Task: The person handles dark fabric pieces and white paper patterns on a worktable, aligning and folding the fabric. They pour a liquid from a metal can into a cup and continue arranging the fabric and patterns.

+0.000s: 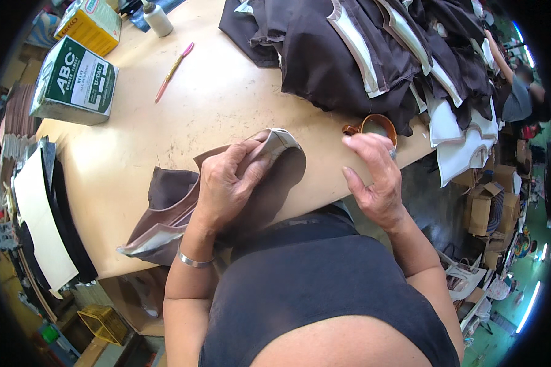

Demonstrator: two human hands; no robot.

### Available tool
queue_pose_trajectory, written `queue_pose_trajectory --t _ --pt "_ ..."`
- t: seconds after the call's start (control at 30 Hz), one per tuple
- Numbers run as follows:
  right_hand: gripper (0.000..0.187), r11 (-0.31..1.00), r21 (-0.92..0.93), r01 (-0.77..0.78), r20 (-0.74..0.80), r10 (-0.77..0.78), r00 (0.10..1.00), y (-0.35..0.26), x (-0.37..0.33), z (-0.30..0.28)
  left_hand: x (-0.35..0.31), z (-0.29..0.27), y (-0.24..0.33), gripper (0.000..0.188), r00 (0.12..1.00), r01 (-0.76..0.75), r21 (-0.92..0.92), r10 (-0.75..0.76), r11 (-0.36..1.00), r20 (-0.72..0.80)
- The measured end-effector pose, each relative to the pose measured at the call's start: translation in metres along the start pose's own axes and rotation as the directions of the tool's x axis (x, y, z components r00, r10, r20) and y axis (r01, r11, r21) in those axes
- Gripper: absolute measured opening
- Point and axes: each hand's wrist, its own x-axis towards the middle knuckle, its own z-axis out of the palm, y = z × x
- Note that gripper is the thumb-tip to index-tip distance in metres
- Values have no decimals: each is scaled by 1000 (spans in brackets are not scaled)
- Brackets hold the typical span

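My left hand [229,174] is closed on a dark brown fabric piece [171,215] with pale, light-backed edges. One end of the piece curls up past my fingertips, and the rest hangs loosely toward the table's front edge. Thumb and fingers of my right hand [376,183] are apart, with nothing visible between them. It hovers over the front edge, just nearer to me than a brown mug [381,117] whose fingers-side rim it partly covers.
A pile of dark brown fabric pieces [312,55] with white strips covers the back right of the table [141,144]. At the left stand a green-and-white tin [73,82], a yellow box [92,27] and a white bottle [157,20]. A pink-and-yellow pen [174,71] lies near them. Another person [520,98] is far right.
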Motion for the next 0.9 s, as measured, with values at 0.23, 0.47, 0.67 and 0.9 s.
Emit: queue_pose_trajectory --t 0.23,0.47,0.67,0.9 --pt "55 909 415 -21 -45 44 998 -26 54 43 6 -8 3 18 993 80 26 -82 996 87" --pt "52 378 790 -482 341 383 859 -10 62 58 25 -4 -13 15 937 -309 358 347 881 -46" --pt "56 886 449 -118 36 114 993 4 55 70 27 0 -16 19 968 191 -29 -183 981 174" --pt "64 178 805 -566 479 367 797 13 59 67 26 3 -20 19 947 285 -129 -257 950 194"
